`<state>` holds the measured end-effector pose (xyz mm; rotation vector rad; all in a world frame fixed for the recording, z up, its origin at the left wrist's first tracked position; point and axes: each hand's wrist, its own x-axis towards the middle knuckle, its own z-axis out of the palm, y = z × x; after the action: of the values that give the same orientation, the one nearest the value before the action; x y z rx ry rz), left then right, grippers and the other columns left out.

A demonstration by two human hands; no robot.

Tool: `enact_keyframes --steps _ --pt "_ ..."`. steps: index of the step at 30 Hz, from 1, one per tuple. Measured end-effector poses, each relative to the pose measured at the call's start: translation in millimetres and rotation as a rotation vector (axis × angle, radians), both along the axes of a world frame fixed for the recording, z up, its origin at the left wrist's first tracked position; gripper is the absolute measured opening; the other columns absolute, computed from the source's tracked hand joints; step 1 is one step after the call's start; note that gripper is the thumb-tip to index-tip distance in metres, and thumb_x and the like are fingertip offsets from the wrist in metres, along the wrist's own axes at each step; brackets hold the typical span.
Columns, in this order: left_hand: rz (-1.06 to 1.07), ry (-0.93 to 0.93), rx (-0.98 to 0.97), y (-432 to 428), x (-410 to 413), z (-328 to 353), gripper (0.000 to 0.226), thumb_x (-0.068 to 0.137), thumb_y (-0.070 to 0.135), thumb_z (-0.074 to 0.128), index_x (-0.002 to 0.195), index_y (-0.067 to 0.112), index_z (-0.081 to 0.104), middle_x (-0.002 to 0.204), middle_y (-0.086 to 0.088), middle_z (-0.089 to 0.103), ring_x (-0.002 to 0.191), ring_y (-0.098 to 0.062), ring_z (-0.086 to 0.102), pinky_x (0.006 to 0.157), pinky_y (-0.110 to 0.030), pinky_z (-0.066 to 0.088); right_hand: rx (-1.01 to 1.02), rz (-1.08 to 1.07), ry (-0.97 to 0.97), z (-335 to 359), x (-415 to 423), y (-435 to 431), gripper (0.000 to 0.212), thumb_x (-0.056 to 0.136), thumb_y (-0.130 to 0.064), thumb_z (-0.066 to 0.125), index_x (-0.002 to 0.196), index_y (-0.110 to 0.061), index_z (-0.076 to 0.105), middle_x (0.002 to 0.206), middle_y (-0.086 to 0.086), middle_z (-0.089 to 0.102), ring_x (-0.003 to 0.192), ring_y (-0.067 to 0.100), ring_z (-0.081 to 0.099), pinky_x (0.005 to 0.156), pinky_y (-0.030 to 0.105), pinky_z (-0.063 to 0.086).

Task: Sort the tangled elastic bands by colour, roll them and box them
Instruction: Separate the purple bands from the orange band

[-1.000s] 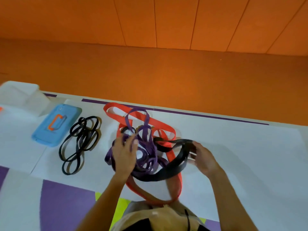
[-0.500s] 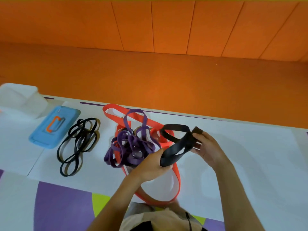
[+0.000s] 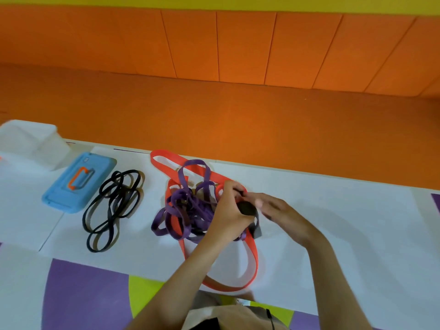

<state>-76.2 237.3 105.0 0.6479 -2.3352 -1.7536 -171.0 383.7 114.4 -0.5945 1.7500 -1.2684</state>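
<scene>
Left hand (image 3: 229,211) clamps the part-rolled black band (image 3: 247,208), the blurred right hand (image 3: 278,210) touches it, grip unclear; wind tightly, edges flush, tail taut

The grip of the right hand (image 3: 273,208) is blurred; the white box (image 3: 31,141) is cropped.

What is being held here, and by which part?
The wide black band, by its rolled-up end: the left hand grips the roll and the right hand pinches it.

Left hand (image 3: 229,211) gripping, right hand (image 3: 279,210) blurred
</scene>
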Motion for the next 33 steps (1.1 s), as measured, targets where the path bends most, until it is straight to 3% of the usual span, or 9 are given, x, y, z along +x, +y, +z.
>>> enact_keyframes --steps 3,7,15,18,20,23,26,30,33 --pt "-0.061 0.099 -0.004 3.9 -0.6 14.7 0.069 0.080 0.004 0.074 0.132 0.035 0.042 0.117 -0.007 0.048 0.105 -0.019 0.057 0.072 -0.020 0.058 -0.129 -0.072 -0.021 6.6 4.4 -3.4 0.044 0.083 -0.050 0.080 0.125 -0.037 0.073 0.102 -0.009 0.079 0.100 0.014 0.076 0.088 0.024 0.055" --pt "-0.216 0.144 0.121 -12.7 7.6 7.4 0.095 0.079 0.012 0.083 0.150 0.052 0.034 0.146 0.009 0.048 0.132 -0.013 0.053 0.102 -0.029 0.056 -0.260 -0.188 0.033 8.7 -3.8 6.1 0.024 0.082 -0.027 0.085 0.099 -0.010 0.081 0.086 0.012 0.079 0.080 0.030 0.076 0.081 0.045 0.059" --pt "-0.159 -0.063 -0.071 -39.5 48.6 -68.5 0.064 0.083 0.037 0.090 0.135 0.048 0.054 0.121 0.019 0.075 0.116 0.001 0.068 0.099 -0.026 0.055 -0.502 -0.227 -0.101 33.6 6.5 -16.2 0.015 0.083 -0.026 0.081 0.089 -0.013 0.077 0.085 0.008 0.072 0.078 0.021 0.069 0.068 0.028 0.057" --pt "-0.137 -0.028 0.099 -37.4 47.1 -68.3 0.079 0.074 0.040 0.097 0.136 0.057 0.053 0.127 0.024 0.072 0.120 0.001 0.067 0.097 -0.024 0.060 -0.568 -0.168 -0.160 35.7 17.4 -30.4 0.002 0.089 -0.014 0.076 0.091 -0.013 0.077 0.086 0.009 0.071 0.081 0.023 0.069 0.073 0.030 0.058" --pt "-0.089 0.006 0.113 -30.6 40.1 -70.0 0.097 0.068 0.043 0.101 0.149 0.037 0.048 0.134 0.018 0.068 0.127 -0.004 0.064 0.100 -0.019 0.056 -0.607 -0.180 -0.225 38.9 22.6 -38.2 0.013 0.094 -0.005 0.066 0.091 -0.013 0.076 0.086 0.008 0.071 0.081 0.022 0.069 0.075 0.029 0.058" --pt "0.111 0.029 0.002 -27.2 33.3 -57.6 0.063 0.078 0.053 0.089 0.128 0.024 0.065 0.108 0.016 0.074 0.105 -0.004 0.069 0.082 -0.010 0.053 -0.681 -0.194 -0.296 45.6 26.9 -44.8 0.016 0.097 -0.005 0.061 0.093 -0.013 0.074 0.089 0.007 0.071 0.084 0.020 0.070 0.077 0.028 0.060" --pt "0.177 0.096 -0.021 -41.4 30.6 -42.4 0.010 0.102 0.031 0.070 0.111 0.026 0.072 0.083 0.024 0.075 0.083 0.005 0.071 0.070 -0.009 0.049 -0.767 -0.262 -0.303 46.0 21.7 -42.3 0.013 0.093 -0.021 0.077 0.099 -0.011 0.071 0.096 0.008 0.071 0.092 0.021 0.069 0.083 0.029 0.058" --pt "0.201 0.174 0.028 -66.1 30.5 4.7 0.030 0.104 0.017 0.058 0.125 0.037 0.067 0.109 0.027 0.076 0.110 0.004 0.069 0.093 -0.009 0.050 -0.656 -0.435 -0.187 36.2 8.2 -26.2 0.019 0.100 -0.029 0.066 0.104 -0.013 0.073 0.108 0.008 0.072 0.104 0.022 0.068 0.101 0.043 0.050" --pt "0.161 0.171 -0.011 -80.8 28.5 33.2 0.022 0.101 0.025 0.055 0.119 0.026 0.068 0.097 0.003 0.076 0.098 -0.014 0.073 0.090 -0.024 0.053 -0.421 -0.409 -0.060 23.1 5.8 -16.4 0.026 0.097 -0.038 0.071 0.119 -0.024 0.076 0.128 0.001 0.074 0.122 0.017 0.068 0.112 0.051 0.050"
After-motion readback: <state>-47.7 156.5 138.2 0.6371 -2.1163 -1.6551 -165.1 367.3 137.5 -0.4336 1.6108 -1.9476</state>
